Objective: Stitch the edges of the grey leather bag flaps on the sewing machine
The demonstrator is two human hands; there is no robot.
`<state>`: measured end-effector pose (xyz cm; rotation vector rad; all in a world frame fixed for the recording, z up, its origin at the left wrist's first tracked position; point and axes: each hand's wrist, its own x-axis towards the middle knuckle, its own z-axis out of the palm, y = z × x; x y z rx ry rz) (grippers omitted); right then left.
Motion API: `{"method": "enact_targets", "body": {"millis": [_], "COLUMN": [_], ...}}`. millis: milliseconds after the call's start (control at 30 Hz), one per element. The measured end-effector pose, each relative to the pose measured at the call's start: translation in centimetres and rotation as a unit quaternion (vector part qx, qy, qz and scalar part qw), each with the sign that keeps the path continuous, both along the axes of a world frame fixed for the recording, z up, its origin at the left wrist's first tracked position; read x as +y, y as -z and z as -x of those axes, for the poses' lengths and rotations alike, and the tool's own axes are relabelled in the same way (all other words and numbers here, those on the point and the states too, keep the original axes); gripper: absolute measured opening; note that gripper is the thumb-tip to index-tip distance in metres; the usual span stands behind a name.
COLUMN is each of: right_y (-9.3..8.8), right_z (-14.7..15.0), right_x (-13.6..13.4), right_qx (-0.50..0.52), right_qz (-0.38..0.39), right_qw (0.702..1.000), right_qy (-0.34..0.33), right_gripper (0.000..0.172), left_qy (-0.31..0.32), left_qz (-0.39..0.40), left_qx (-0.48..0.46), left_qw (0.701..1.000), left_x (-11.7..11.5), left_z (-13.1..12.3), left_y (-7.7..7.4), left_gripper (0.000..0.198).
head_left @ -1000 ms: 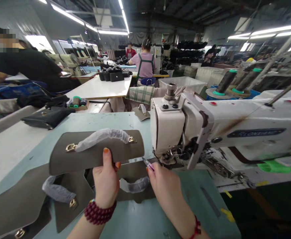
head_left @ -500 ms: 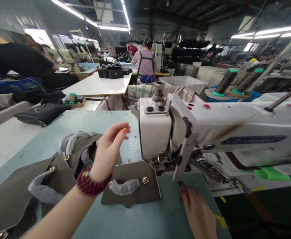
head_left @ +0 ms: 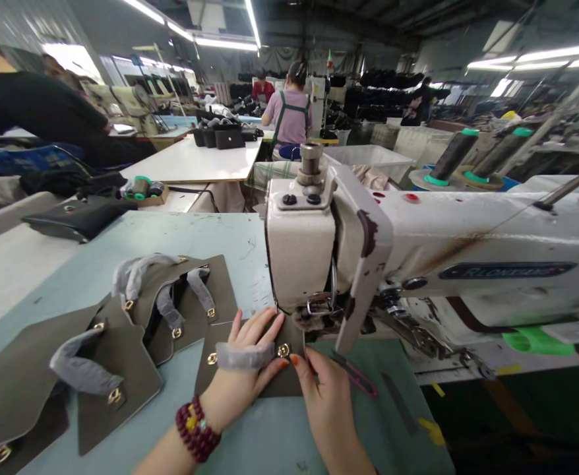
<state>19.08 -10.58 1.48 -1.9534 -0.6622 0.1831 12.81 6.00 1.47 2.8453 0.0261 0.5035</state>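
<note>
A grey-brown bag panel (head_left: 284,386) lies under the needle end of the sewing machine (head_left: 300,251). Across the back of my left hand (head_left: 243,376) runs the panel's plastic-wrapped handle (head_left: 246,357); the hand passes beneath it, palm down, fingers stretched over the panel. My right hand (head_left: 326,389) pinches the panel's right edge between thumb and forefinger, close to the handle's gold fitting (head_left: 283,350). Partly behind that hand, pink-handled thread snips (head_left: 361,380) rest on the table. What lies beneath both palms is hidden.
More bag pieces with wrapped handles (head_left: 84,373) overlap on the left of the blue-green tabletop (head_left: 210,231). A dark flat strip (head_left: 399,404) lies at the right. Thread cones (head_left: 452,157) stand behind the machine. Other people work farther back.
My left hand has come down from the air onto the panel, under its handle. The right hand has let go of a dark tool and moved left to the panel's edge.
</note>
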Motion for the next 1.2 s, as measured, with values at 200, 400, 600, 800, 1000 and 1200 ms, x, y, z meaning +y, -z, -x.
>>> {"method": "enact_targets", "body": {"millis": [200,400,600,800,1000,1200], "right_y": [-0.4,0.0,-0.4,-0.8,-0.3,1.7], "right_z": [0.6,0.3,-0.6,-1.2,-0.2,0.3], "right_x": [0.4,0.4,1.0,1.3,-0.6,-2.0], "right_qx": [0.138,0.174,0.160,0.164,0.259,0.389], "right_qz": [-0.064,-0.076,-0.068,-0.054,-0.114,-0.242], "right_qw": [0.988,0.982,0.984,0.984,0.959,0.889], "right_qy": [0.016,0.020,0.047,0.046,-0.007,0.004], "right_gripper": [0.045,0.043,0.046,0.048,0.044,0.033], "left_qy": [0.033,0.018,0.011,0.016,0.040,0.060], "left_qz": [-0.136,-0.106,-0.108,-0.102,-0.044,-0.003], "left_qx": [0.014,-0.020,0.019,-0.008,0.010,0.023], "left_qw": [0.990,0.994,0.994,0.995,0.998,0.998], "left_x": [0.5,0.4,0.9,1.9,2.8,3.2], "left_z": [-0.2,-0.2,-0.8,-1.6,-1.5,-1.6], "left_y": [-5.8,-4.5,-4.5,-3.9,-3.4,-4.6], "left_gripper": [0.033,0.034,0.036,0.034,0.043,0.039]}}
